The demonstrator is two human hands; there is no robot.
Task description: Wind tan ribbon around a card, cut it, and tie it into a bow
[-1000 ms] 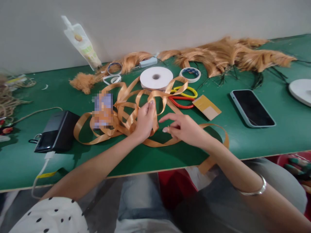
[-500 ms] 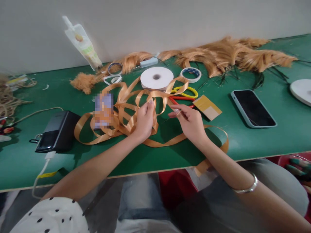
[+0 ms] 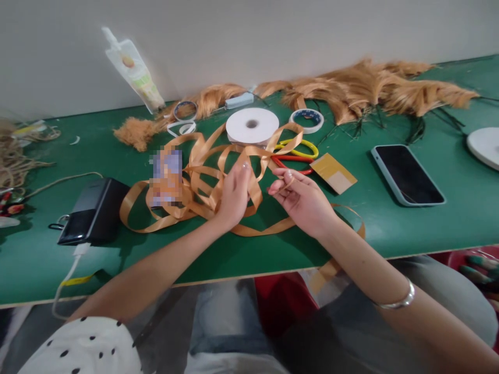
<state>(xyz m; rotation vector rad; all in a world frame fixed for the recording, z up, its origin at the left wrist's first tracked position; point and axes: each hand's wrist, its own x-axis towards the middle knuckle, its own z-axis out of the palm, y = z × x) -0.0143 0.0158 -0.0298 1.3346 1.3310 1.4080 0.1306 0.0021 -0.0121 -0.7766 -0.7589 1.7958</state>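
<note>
Loops of shiny orange-tan ribbon (image 3: 198,189) lie heaped at the middle of the table. My left hand (image 3: 235,195) is closed on a part of this ribbon, and a loop sticks out beside its fingers. Just to the right, my right hand (image 3: 302,202) has its fingers curled in a pinch, with a thin tan strand (image 3: 287,186) across them. What the strand joins to is too fine to make out. A length of ribbon runs below both hands and hangs over the table's front edge. Behind them lies a white ribbon spool (image 3: 252,125).
Yellow-and-red-handled scissors (image 3: 298,149), a yellow card (image 3: 334,173) and a phone (image 3: 407,175) lie to the right. Tape rolls (image 3: 306,120) and tan fibre bundles (image 3: 351,88) line the back. A black device (image 3: 93,210) with a white cable stands left on the green table (image 3: 413,228).
My right hand has turned, showing more of its palm and curled fingers. My left hand has shifted slightly right and rotated, with a ribbon loop now out beside it.
</note>
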